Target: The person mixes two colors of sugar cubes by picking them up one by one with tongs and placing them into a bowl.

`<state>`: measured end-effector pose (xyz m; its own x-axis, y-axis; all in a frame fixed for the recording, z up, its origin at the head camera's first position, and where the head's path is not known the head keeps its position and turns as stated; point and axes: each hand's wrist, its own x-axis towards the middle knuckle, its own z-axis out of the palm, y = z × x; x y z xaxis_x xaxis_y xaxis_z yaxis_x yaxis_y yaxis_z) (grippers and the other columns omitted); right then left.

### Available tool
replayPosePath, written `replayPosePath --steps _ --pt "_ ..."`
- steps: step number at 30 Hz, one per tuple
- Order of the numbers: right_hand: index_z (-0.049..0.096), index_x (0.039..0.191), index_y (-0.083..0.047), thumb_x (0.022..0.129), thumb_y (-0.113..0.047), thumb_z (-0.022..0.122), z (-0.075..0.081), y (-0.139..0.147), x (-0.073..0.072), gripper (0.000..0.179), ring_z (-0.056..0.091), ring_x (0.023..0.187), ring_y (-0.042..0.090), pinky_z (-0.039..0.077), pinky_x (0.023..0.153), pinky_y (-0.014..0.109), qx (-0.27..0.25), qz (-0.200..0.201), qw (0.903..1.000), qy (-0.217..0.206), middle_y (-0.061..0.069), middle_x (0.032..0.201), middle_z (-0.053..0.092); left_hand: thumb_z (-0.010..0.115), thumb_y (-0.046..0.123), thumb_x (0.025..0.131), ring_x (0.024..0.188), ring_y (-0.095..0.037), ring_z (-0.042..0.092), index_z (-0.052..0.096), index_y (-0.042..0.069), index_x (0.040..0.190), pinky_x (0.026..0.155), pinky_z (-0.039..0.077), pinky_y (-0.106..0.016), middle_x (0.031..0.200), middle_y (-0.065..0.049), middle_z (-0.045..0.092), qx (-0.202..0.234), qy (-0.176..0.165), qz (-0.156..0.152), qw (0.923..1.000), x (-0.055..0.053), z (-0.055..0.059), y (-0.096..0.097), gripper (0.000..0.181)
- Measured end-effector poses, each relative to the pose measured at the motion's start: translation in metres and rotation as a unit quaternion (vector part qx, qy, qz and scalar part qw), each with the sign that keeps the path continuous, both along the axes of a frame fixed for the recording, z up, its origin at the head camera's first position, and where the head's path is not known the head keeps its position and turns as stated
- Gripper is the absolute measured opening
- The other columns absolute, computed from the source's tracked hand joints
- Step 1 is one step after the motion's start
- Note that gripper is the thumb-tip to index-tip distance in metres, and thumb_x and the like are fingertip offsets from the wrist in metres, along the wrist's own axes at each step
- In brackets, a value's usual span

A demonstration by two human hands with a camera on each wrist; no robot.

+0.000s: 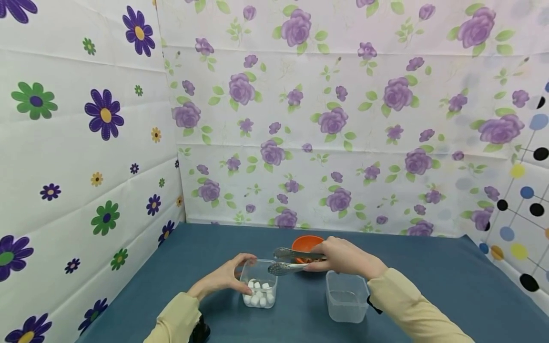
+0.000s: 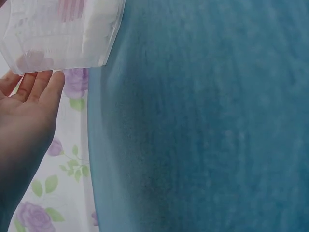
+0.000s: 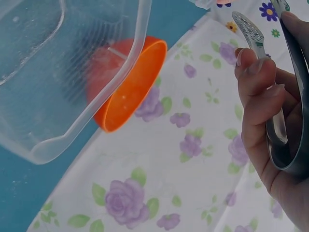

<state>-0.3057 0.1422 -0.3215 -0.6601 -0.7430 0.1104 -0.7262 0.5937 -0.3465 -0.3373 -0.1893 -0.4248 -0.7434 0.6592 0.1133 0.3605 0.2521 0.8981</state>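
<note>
My left hand (image 1: 225, 277) grips a clear plastic container (image 1: 244, 275) by its left side, the thumb at the near corner and fingers at the far one. Several small white cubes (image 1: 259, 298) lie in the bottom of it. In the left wrist view the fingertips touch the container's (image 2: 58, 55) wall. A pair of metal tongs (image 1: 286, 268) is held in my right hand (image 1: 346, 257). Their tips point left, spread apart with nothing between them, by the container's upper right edge. The right wrist view shows fingers curled round the tongs (image 3: 250, 31).
Behind the right hand stands an orange bowl (image 1: 307, 242), partly hidden, with small brown bits inside. A second clear container (image 1: 347, 312) sits below the right wrist, and no contents show in it. Flower-printed cloth (image 1: 274, 190) borders the blue tabletop (image 1: 231, 240).
</note>
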Motion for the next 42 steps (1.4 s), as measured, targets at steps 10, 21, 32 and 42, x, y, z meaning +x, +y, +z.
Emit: replayPosePath --steps 10,21,32,42 --pt "0.062 0.071 -0.020 0.084 -0.043 0.060 0.001 -0.027 -0.009 0.026 0.034 0.041 0.003 0.027 0.044 0.021 0.056 0.016 0.9958 0.071 -0.010 0.049 0.039 0.072 0.016 0.078 0.121 -0.036 0.030 0.033 0.000 0.134 0.089 0.030 -0.057 0.131 -0.023 0.033 0.000 -0.006 0.001 1.0000 -0.003 -0.003 0.001 0.070" --pt "0.060 0.056 -0.022 0.079 -0.040 0.068 0.007 -0.067 -0.016 0.030 0.033 0.043 0.007 0.024 0.043 0.022 0.144 0.001 0.9829 0.114 -0.010 0.051 0.041 0.072 0.016 0.078 0.121 -0.034 0.031 0.035 0.004 0.133 0.088 0.031 -0.056 0.129 -0.013 0.037 -0.009 -0.018 0.015 0.9997 -0.003 0.001 0.000 0.067" --pt "0.044 0.048 -0.019 0.074 -0.042 0.072 -0.003 -0.092 -0.020 0.044 0.031 0.040 0.007 0.022 0.042 0.021 0.202 -0.012 0.9636 0.174 -0.007 0.045 0.028 0.072 0.017 0.079 0.121 -0.034 0.030 0.033 0.002 0.134 0.087 0.032 -0.056 0.131 -0.015 0.036 -0.010 -0.023 0.013 0.9996 -0.002 0.002 -0.002 0.070" --pt "0.053 0.053 -0.021 0.075 -0.043 0.071 -0.011 -0.104 -0.022 0.036 0.039 0.041 0.007 0.031 0.041 0.021 0.246 -0.033 0.9516 0.181 -0.008 0.047 0.040 0.071 0.015 0.079 0.121 -0.036 0.028 0.032 0.001 0.133 0.086 0.032 -0.056 0.130 -0.018 0.034 -0.001 -0.030 0.001 0.9995 -0.003 0.002 -0.001 0.068"
